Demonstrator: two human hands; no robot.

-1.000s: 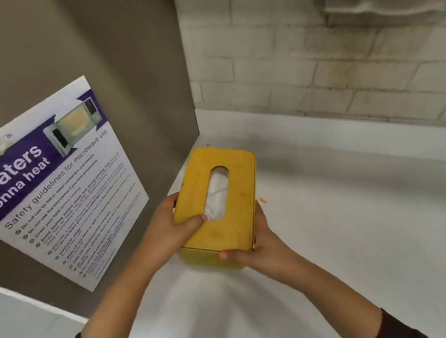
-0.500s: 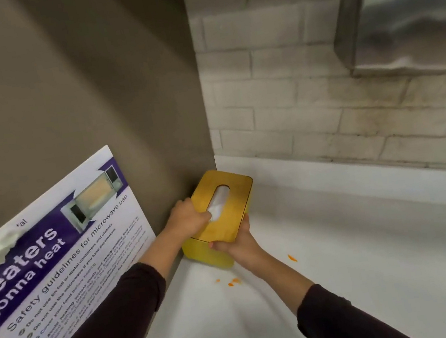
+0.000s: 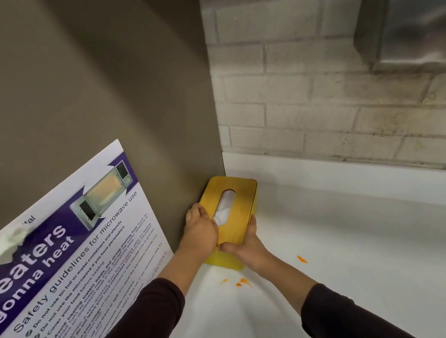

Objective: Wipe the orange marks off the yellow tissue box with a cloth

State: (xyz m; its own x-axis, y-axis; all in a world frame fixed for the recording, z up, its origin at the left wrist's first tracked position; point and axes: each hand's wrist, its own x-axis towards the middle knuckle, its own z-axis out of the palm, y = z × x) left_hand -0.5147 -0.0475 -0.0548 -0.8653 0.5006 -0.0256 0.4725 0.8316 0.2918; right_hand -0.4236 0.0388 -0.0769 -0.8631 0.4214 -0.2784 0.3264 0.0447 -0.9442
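Note:
The yellow tissue box [image 3: 241,207] stands on the white counter [image 3: 374,247] in the corner, against the brown side panel. White tissue [image 3: 224,211] shows in the oval slot of its lid. My left hand [image 3: 200,229] grips the box's left side, with the thumb at the slot. My right hand [image 3: 247,248] holds the near right corner of the lid. Several orange marks [image 3: 242,282] lie on the counter in front of the box, and another orange mark [image 3: 302,259] sits to the right. No cloth is visible.
A brown side panel [image 3: 88,102] rises on the left with a microwave safety poster [image 3: 65,267] on it. A brick wall [image 3: 322,100] runs behind the counter. A steel dispenser [image 3: 418,6] hangs at the upper right.
The box has gone from held up close to me to down in the counter's corner, arms stretched out. Orange marks on the counter have come into view. Both hands stay on the box.

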